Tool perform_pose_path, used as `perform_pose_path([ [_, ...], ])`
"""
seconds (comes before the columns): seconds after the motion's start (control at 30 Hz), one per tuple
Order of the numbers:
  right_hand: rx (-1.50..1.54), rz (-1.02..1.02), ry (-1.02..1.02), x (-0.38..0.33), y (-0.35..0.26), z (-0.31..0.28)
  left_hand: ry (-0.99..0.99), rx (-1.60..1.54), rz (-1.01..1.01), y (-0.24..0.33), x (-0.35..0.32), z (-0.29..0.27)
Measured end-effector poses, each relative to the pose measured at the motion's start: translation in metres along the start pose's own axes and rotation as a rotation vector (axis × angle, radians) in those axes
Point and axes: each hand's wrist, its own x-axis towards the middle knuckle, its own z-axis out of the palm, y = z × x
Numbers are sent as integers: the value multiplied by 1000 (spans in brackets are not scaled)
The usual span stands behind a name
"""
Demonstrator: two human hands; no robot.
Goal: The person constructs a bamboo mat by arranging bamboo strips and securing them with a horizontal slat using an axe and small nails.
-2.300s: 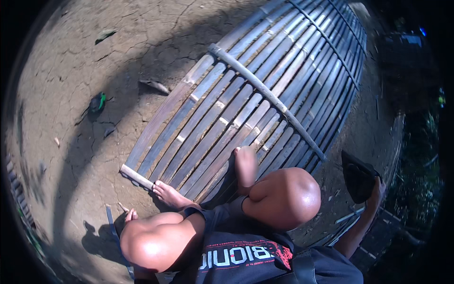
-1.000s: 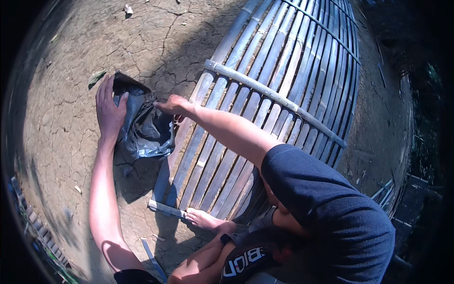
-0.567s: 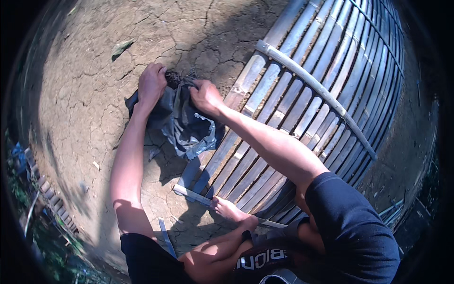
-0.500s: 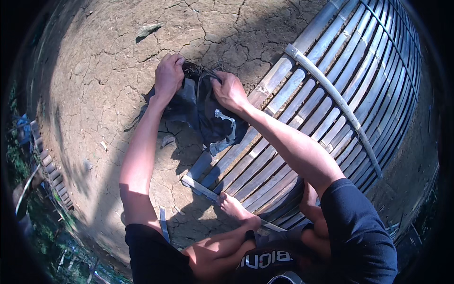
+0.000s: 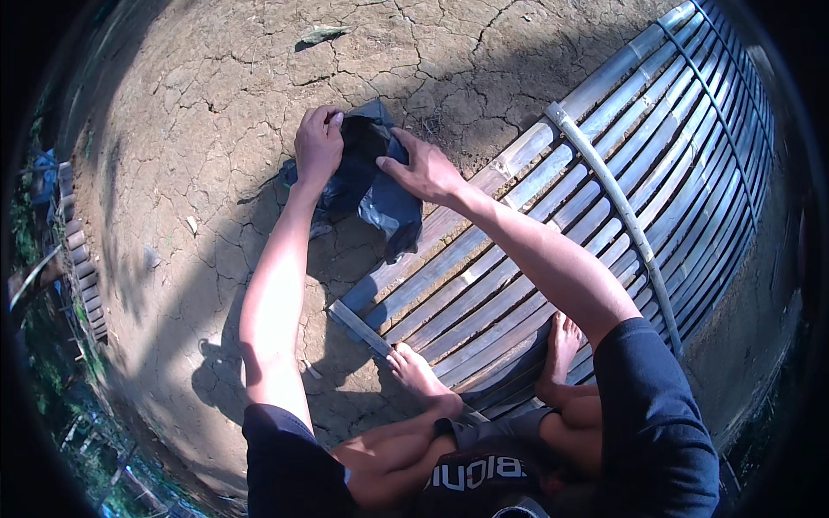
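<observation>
A crumpled black plastic bag (image 5: 384, 211) is stretched between my two hands over the cracked soil, its dark hollow facing up. My left hand (image 5: 318, 147) is closed at the bag's left edge, thumb pressed toward the fingers. On the opposite edge my right hand (image 5: 423, 173) grips the plastic, thumb on the near side; its other fingers are partly hidden. The lower flap of the bag hangs by the edge of a bamboo slat platform (image 5: 518, 233).
My bare feet rest on the slats, the left foot (image 5: 423, 380) close to the end strip (image 5: 358, 328). A pale crosspiece (image 5: 604, 177) runs over the bamboo. Beyond my hands a flat grey piece (image 5: 321, 36) lies on the dry ground. Short logs (image 5: 82, 259) line the left side.
The bag has been turned and bunched up, and its torn pale-edged part no longer shows. Dry bits at its mouth are out of sight. My right hand's thumb and index finger are farther apart.
</observation>
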Motion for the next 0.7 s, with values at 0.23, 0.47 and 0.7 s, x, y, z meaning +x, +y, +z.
perform_pose_path([
  [0.23,-176,-307,-223,-166,27,-60,52,183,156,-21,-19,-19],
  [0.47,-196,415,148,-392,116,-161,-153,335,257,36,-60,-26],
  [0.7,-184,535,868,-404,222,-250,-269,441,381,79,-83,-60],
])
